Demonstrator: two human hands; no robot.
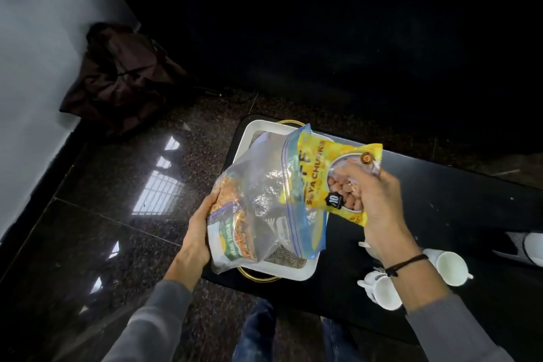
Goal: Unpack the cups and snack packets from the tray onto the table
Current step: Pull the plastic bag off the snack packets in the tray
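While above tray point(293, 275), packet point(324, 175) in hand point(379, 200)

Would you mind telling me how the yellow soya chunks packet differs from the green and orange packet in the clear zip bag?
The yellow packet sticks mostly out of the zip bag; the green and orange packet lies fully inside it. The right hand grips the yellow packet directly; the left hand holds the green and orange packet through the plastic. Both are held above the tray.
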